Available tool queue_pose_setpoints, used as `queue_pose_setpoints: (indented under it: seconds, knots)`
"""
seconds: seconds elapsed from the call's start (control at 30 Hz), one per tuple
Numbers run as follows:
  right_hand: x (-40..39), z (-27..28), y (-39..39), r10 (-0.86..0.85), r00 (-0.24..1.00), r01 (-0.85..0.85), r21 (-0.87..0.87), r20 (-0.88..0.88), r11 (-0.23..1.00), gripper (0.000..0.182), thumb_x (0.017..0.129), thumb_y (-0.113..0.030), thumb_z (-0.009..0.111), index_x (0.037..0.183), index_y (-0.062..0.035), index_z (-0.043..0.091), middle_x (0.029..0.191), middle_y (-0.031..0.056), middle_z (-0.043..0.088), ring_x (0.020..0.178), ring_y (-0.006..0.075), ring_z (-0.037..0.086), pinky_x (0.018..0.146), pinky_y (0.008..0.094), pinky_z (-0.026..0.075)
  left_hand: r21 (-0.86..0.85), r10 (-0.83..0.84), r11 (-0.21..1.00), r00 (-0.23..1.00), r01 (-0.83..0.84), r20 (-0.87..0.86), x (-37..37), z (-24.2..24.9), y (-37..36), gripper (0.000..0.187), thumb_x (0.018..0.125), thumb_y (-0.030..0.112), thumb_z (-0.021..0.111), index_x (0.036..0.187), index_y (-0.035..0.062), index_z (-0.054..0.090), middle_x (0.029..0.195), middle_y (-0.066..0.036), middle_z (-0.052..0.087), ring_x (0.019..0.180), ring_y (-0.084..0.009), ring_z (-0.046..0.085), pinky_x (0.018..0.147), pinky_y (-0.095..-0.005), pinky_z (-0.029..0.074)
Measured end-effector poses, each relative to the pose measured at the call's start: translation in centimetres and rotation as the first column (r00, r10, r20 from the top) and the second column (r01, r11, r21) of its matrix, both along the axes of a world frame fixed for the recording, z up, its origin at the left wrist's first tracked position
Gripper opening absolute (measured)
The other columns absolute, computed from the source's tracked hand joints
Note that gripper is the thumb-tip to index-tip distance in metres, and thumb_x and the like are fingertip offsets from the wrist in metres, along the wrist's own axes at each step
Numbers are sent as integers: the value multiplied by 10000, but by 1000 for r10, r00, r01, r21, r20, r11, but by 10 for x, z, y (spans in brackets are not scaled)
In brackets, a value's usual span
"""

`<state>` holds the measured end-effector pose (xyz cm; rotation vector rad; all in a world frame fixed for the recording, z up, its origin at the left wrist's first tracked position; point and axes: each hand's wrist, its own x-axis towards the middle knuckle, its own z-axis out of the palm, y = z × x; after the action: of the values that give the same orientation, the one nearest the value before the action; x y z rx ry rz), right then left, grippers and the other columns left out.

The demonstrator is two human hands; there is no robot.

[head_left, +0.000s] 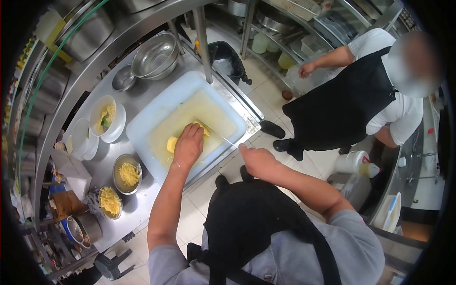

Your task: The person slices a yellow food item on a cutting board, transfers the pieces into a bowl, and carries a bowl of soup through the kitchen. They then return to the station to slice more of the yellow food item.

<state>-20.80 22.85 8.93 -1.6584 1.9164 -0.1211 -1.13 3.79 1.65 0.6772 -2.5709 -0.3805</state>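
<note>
A large pale cutting board (142, 126), stained yellow across its middle, lies on the metal counter in front of me. On it is a peeled yellow piece of food (171, 144), with another yellow part (204, 129) by my fingertips. My left hand (188, 146) presses down on the yellow food with its fingers curled together, hiding part of it. In my right hand (257, 160) is the handle of a knife (222, 137). Its long, thin blade points up and left over the board, right beside my left fingertips and the food.
Left of the board, two metal bowls hold yellow strips (128, 174) (109, 201). White bowls (114, 129) stand behind them, one with yellow strips and something green. Steel mixing bowls (156, 56) sit farther back. A co-worker in a black apron (337, 109) stands across the aisle.
</note>
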Motion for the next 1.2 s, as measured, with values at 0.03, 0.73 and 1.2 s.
queue_pose_setpoints:
  seconds: [0.03,0.73,1.2]
  knots:
    - [1,2,-2,11,1000,-11,5,-17,1000,353,871,56,505,1224,75,509,923,256,703,884,448,696,771,536,550,-6,10,1000,1000,-10,1,1,-1,1,274,842,16,653,1116,9,668,1224,-145,660,1204,-343,599,1022,-429,523]
    - [10,15,-17,34,994,-29,49,-104,998,298,924,23,505,1221,52,507,947,241,720,914,428,715,779,519,569,17,56,998,998,-56,23,3,-13,7,324,879,39,635,1201,9,663,1302,-148,646,1271,-343,581,1059,-421,511]
    - [6,18,-18,91,987,-89,22,-129,996,346,854,47,596,1187,42,504,916,232,720,912,417,718,777,506,571,-23,45,999,997,-47,-55,4,-12,9,274,884,64,673,1147,-13,682,1244,-161,666,1223,-351,611,1031,-423,530]
